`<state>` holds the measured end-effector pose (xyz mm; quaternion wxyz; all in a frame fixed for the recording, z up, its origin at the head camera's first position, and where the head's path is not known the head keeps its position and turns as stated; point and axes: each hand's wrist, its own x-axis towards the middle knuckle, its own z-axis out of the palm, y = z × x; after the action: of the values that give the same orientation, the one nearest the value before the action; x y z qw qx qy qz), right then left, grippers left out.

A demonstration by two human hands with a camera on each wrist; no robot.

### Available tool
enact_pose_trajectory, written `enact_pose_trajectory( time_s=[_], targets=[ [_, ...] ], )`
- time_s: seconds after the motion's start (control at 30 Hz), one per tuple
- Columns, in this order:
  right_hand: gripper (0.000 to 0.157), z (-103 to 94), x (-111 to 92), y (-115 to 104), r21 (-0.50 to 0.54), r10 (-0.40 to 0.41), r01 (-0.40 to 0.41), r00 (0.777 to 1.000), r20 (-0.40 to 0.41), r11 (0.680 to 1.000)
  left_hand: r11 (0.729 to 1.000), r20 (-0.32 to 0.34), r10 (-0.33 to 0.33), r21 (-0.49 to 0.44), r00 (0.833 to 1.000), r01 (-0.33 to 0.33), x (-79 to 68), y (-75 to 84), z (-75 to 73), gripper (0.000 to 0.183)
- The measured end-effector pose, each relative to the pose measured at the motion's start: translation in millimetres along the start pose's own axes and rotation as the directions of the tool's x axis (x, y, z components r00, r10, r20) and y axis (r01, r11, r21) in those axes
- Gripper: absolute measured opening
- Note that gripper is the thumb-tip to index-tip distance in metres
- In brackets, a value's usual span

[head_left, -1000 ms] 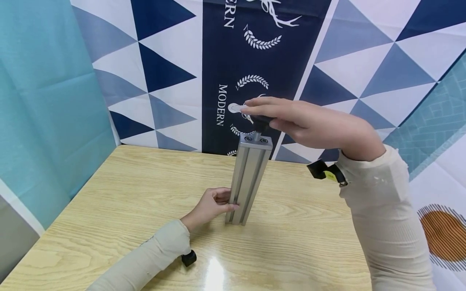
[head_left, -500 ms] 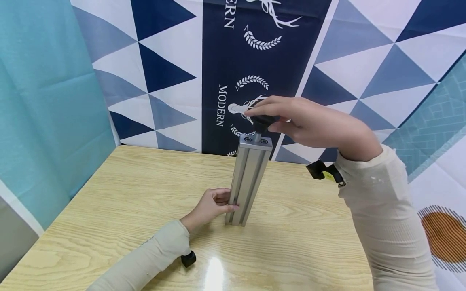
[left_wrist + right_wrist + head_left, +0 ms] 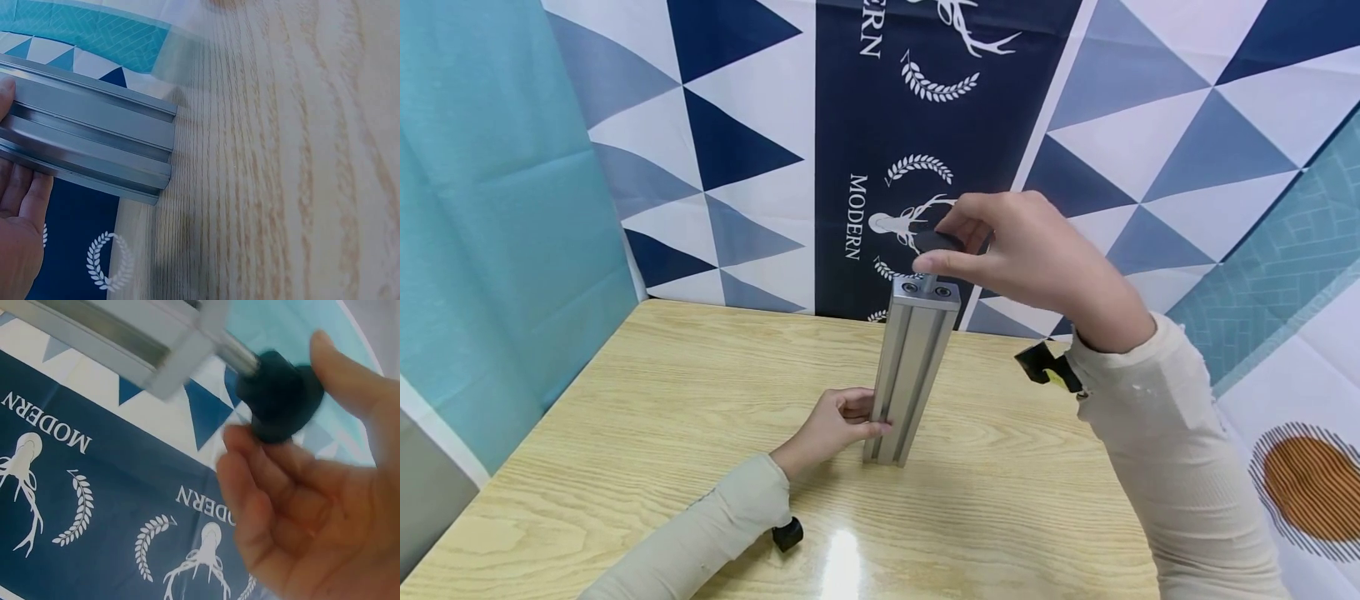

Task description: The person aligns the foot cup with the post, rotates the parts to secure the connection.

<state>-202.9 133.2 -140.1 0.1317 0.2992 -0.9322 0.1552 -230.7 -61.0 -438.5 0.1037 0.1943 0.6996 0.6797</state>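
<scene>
An aluminium extrusion profile stands upright on the table, with a metal end plate on top. From that plate a metal stem rises to a black levelling foot, wide disc outermost. My left hand grips the profile low down, thumb on the near face; the left wrist view has the profile between thumb and fingers. Up at the top, my right hand pinches the foot's disc by its rim between thumb and curled fingers. The fingers partly hide the disc in the head view.
The wood-grain table runs back to a patterned cloth just behind the profile. A teal curtain hangs at the left. Each sleeve carries a small black wrist camera.
My right hand has gone from flat fingers over the foot to a pinch on its rim, the thumb moving left and the wrist bending. My left hand and the profile stay put.
</scene>
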Motion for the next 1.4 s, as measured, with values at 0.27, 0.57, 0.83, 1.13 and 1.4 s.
enact_pose_trajectory(
  time_s=[0.27,0.57,0.83,1.13,1.4],
  targets=[
    [0.062,22.5,-3,-10,-0.031,0.182,-0.190,0.967,-0.179,0.981,1.000,-0.007,0.012,0.006,1.000,-0.012,-1.2,-0.5,0.6,0.044],
    [0.069,27.4,-3,-14,-0.038,0.248,-0.260,0.948,-0.200,0.965,1.000,-0.003,0.018,0.004,1.000,-0.018,-1.7,-1.3,-0.2,0.045],
    [0.068,13.9,-8,-8,0.006,0.183,-0.183,0.980,-0.080,0.983,1.000,-0.005,0.018,0.008,1.000,-0.018,-3.0,0.9,0.4,0.046],
    [0.050,-16.5,1,21,0.100,-0.464,0.453,0.864,0.195,0.886,0.999,0.009,0.036,-0.009,0.999,-0.036,-1.2,-1.3,-0.2,0.049],
    [0.053,-21.0,6,21,0.090,-0.478,0.471,0.842,0.250,0.878,0.999,0.002,0.033,0.000,0.999,-0.033,-2.0,-0.7,-0.7,0.050]
  ],
)
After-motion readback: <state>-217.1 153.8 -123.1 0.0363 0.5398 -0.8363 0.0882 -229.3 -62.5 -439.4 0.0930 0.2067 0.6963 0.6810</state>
